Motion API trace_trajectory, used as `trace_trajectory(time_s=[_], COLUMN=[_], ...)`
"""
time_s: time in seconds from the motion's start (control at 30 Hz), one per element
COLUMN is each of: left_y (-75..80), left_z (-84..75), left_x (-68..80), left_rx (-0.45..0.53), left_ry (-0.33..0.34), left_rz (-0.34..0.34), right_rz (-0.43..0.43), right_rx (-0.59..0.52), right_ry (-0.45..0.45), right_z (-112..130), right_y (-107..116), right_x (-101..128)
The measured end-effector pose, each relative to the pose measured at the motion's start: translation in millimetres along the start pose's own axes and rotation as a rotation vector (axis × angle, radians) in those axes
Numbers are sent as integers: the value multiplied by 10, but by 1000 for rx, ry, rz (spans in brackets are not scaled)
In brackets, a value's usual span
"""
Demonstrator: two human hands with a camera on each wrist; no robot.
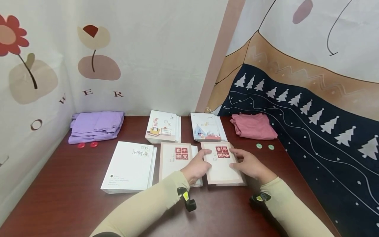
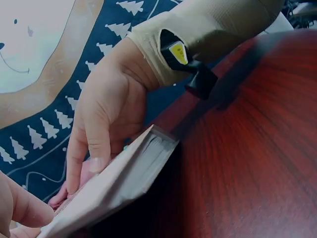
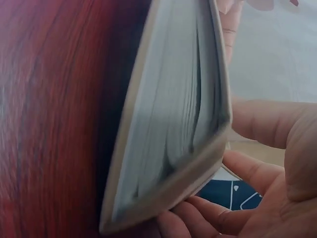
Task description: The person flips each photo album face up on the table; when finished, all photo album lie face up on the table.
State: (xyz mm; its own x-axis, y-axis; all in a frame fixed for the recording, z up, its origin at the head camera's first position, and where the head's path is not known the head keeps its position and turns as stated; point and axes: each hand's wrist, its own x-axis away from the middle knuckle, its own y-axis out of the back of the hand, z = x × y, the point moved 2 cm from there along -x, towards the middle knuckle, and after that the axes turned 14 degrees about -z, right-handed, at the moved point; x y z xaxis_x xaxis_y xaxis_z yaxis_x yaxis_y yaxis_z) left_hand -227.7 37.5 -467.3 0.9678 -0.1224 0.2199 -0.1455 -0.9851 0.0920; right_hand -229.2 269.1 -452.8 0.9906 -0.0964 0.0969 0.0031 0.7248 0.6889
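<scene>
In the head view, both hands hold a book [image 1: 223,172] with a pale cover, beige border and red square characters. My left hand [image 1: 196,167] grips its left edge, thumb on the cover. From the right side, my right hand [image 1: 251,166] holds it, its thumb on the cover and its fingers around the edge, as the right wrist view shows. The book's page block [image 3: 173,94] faces that camera. A matching book [image 1: 171,168] lies just left, partly hidden by my left forearm. Whether the held book touches the table cannot be told.
On the dark red table [image 1: 213,214], a white book stack [image 1: 127,168] lies at left. Two illustrated book stacks, one left [image 1: 163,126] and one right [image 1: 207,126], stand behind. Purple cloth [image 1: 97,126] with red discs [image 1: 94,144] is far left; pink cloth [image 1: 254,126] with green discs [image 1: 259,145] right.
</scene>
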Motion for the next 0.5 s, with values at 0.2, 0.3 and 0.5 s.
trace_trajectory(time_s=[0.2,0.3,0.5], left_y=[73,118,181], left_z=[-98,-171,-312], left_x=[13,14,52], left_rx=[39,74,213], left_ry=[-14,-29,-43], left_rz=[45,69,87], right_rz=[-35,-90,-69], right_rx=[-71,-39,-142], right_ry=[53,128,230], right_z=[84,192,402], right_y=[-42,-58,-78], right_x=[69,134,251])
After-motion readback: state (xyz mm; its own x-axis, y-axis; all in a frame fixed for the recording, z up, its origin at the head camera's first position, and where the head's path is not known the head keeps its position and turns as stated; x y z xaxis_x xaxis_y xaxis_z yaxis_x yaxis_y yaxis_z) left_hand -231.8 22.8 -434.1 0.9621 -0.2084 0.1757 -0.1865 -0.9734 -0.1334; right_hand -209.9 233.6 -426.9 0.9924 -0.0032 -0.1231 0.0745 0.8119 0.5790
